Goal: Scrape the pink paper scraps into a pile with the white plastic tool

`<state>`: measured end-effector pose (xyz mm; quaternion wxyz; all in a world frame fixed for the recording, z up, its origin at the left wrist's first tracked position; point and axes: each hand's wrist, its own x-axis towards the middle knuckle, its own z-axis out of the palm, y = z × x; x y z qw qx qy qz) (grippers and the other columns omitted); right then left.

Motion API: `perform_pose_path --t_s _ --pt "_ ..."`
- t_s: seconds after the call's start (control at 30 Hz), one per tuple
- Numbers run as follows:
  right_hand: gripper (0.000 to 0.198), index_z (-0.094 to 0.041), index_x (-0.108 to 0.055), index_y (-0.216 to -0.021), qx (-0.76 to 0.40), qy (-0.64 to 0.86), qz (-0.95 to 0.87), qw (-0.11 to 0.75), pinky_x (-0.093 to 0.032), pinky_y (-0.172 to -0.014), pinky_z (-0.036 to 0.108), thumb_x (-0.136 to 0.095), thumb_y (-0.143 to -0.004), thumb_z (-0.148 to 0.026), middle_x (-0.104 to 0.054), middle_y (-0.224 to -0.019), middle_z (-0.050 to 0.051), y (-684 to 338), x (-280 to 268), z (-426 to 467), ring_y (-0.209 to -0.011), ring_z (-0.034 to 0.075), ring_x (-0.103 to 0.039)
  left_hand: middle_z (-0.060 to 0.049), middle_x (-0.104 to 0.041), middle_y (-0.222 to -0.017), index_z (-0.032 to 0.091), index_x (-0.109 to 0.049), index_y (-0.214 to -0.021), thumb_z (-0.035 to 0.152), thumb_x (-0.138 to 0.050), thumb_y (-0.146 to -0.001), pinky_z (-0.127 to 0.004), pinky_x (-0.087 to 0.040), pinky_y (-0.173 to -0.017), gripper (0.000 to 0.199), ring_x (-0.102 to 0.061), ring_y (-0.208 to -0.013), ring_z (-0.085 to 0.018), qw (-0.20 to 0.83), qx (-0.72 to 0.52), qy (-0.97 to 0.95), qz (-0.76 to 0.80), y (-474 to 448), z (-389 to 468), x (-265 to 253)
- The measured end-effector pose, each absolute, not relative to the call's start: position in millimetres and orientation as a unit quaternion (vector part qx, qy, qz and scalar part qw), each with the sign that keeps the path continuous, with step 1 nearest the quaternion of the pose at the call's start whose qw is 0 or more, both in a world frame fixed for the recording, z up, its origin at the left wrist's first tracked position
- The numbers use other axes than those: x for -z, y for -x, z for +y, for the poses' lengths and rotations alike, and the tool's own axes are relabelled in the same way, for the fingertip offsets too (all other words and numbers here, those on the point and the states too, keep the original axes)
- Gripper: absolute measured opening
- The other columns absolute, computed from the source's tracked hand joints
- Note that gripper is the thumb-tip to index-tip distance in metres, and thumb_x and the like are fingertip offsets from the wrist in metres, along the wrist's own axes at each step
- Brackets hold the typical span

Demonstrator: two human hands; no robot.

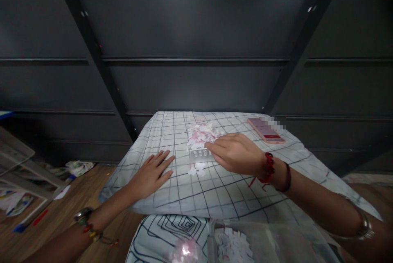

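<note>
Left hand (152, 176): we record it palm-down on the grid-patterned tablecloth (181, 193), fingers spread, one ringed.
Pink shiny item (186, 250): below the table edge, on line-patterned fabric (172, 226); too blurred for us to identify.
Loose pieces (196, 168): white, lying on the cloth just in front of the basket.
Perforated basket (196, 156): mid-table, between the hands, heaped with white-and-pink cut pieces (202, 134).
Right hand (238, 154): at the basket's front right, fingers curled, tips together; we cannot tell whether they pinch a piece.
Clear plastic box (270, 234): nearest us, more white pieces (233, 244) at its left.
Smartphone (265, 130): far right, red bar onscreen; part pixelated, lettering illegible to us.
</note>
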<state>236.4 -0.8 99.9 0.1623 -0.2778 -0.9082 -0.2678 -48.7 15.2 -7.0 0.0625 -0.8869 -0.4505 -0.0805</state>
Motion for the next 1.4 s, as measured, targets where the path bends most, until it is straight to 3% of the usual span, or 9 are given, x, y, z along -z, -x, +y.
perform_pose_path --t_s 0.2,0.63,0.93,1.4 --pt "0.024 -0.015 -0.061 -0.085 0.262 0.29 -0.904 0.173 -0.031 -0.056 0.028 -0.037 -0.084 -0.018 -0.062 -0.063 0.002 -243.2 -99.2 -4.9 -0.055 0.011 -0.05 -0.009 -0.032 -0.141 0.02 -0.04 -0.132 0.044 -0.028 -0.094 -0.045 -0.027 -0.101 0.046 -0.027 -0.128 -0.026 0.063 0.083 0.89 -0.444 48.2 14.3 5.4" --pt "0.026 -0.015 -0.059 -0.096 0.205 0.352 -0.909 0.091 -0.027 -0.054 0.028 -0.037 -0.083 -0.018 -0.066 -0.076 0.005 -211.3 -106.3 19.4 -0.063 0.014 -0.055 -0.01 -0.031 -0.141 0.019 -0.039 -0.133 0.044 -0.027 -0.094 -0.047 -0.027 -0.101 0.047 -0.027 -0.128 -0.027 0.061 0.077 0.892 -0.442 48.6 15.6 5.7" --pt "0.024 -0.015 -0.06 -0.091 0.219 0.403 -0.881 0.112 -0.024 -0.053 0.028 -0.038 -0.082 -0.018 -0.064 -0.07 0.005 -224.3 -102.9 20.6 -0.06 0.013 -0.053 -0.01 -0.029 -0.142 0.019 -0.036 -0.134 0.044 -0.028 -0.094 -0.047 -0.026 -0.101 0.048 -0.024 -0.13 -0.027 0.059 0.074 0.891 -0.444 49.9 15.9 8.3" --pt "0.026 -0.015 -0.061 -0.091 0.247 0.299 -0.906 0.171 -0.033 -0.058 0.027 -0.037 -0.083 -0.019 -0.065 -0.07 0.002 -246.3 -98.3 6.4 -0.061 0.012 -0.055 -0.011 -0.032 -0.14 0.019 -0.04 -0.132 0.043 -0.029 -0.094 -0.045 -0.026 -0.102 0.047 -0.026 -0.129 -0.027 0.061 0.079 0.891 -0.443 48.7 15.9 6.9"
